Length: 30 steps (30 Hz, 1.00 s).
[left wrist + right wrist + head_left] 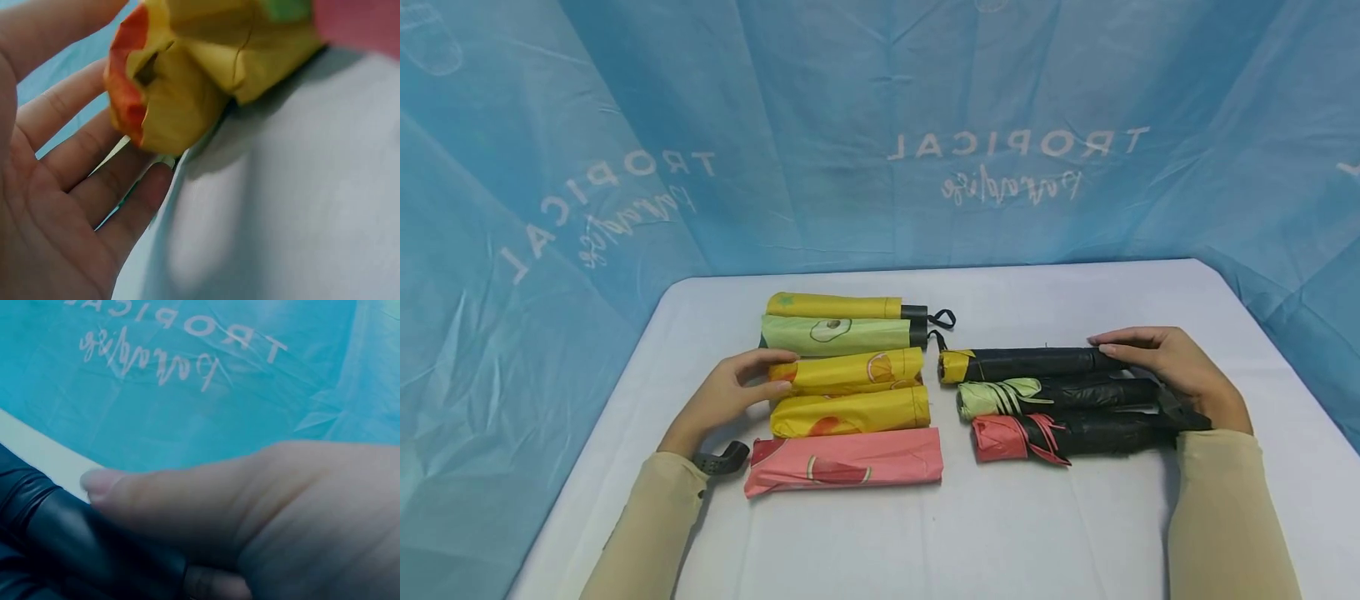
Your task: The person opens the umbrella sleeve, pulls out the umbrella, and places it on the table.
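Observation:
My left hand (737, 387) holds the left end of a yellow umbrella sleeve (857, 371) with orange-slice print, thumb and forefinger on its two long sides. In the left wrist view, the sleeve's crumpled end (181, 94) sits between the thumb and the other fingers. My right hand (1180, 367) grips the right end of a folded black umbrella (1037, 364) with a yellow end. The thumb (156, 494) lies along its dark handle in the right wrist view. Sleeve and umbrella lie roughly in line, a small gap between them.
Behind the held sleeve lie a yellow umbrella (835, 306) and an avocado-print umbrella (842, 335), both black-handled. Nearer are another yellow sleeve (865, 414) and a pink watermelon sleeve (887, 458). Black umbrellas with green (1000, 397) and red (1000, 437) ends lie at right. A blue curtain (820, 142) hangs behind.

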{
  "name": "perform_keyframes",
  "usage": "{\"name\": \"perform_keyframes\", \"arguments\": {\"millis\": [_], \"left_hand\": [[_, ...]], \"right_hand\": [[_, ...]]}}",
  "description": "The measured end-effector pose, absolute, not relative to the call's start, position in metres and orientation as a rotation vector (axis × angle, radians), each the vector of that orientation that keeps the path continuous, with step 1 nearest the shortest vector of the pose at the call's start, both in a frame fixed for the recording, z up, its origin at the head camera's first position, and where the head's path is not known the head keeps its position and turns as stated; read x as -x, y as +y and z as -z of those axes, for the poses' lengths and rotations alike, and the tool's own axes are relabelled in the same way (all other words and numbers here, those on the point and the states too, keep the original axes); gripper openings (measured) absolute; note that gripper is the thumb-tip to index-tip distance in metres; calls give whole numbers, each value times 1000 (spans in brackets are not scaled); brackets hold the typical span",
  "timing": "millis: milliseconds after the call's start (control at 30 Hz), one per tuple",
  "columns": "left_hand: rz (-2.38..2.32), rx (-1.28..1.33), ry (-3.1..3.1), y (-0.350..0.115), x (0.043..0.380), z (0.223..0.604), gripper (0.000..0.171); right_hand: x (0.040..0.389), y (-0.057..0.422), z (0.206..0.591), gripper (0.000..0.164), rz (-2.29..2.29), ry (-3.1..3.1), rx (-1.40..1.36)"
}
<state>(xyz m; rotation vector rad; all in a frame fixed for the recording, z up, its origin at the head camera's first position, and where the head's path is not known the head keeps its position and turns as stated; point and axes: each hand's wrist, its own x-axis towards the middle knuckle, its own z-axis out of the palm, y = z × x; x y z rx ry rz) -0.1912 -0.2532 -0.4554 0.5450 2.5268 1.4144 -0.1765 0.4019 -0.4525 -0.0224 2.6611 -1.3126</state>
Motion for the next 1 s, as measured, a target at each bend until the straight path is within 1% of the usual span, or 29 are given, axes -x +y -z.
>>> {"name": "perform_keyframes", "arguments": {"millis": [167, 300, 433, 533, 700, 833, 933, 1000], "left_hand": [[-1447, -507, 2595, -268, 193, 460, 44], [-1541, -386, 2667, -280, 193, 470, 44], [-1752, -216, 2615, -285, 197, 482, 51], [-1868, -130, 2555, -283, 201, 483, 58], [-1920, -105, 2528, -281, 211, 481, 63], [-1925, -124, 2484, -281, 220, 480, 63], [-1881, -130, 2504, -282, 225, 479, 62], [-1840, -132, 2529, -283, 227, 478, 62]], "right_hand": [[178, 394, 447, 57, 1302, 2674, -20], [180, 387, 443, 60, 1403, 2655, -47], [182, 384, 440, 58, 1548, 2616, -45], [183, 383, 438, 59, 1632, 2587, -57], [181, 380, 433, 62, 1674, 2579, -66], [178, 374, 423, 62, 1648, 2620, -55], [177, 358, 411, 58, 1628, 2675, -27], [176, 339, 399, 55, 1576, 2716, 11]]}}
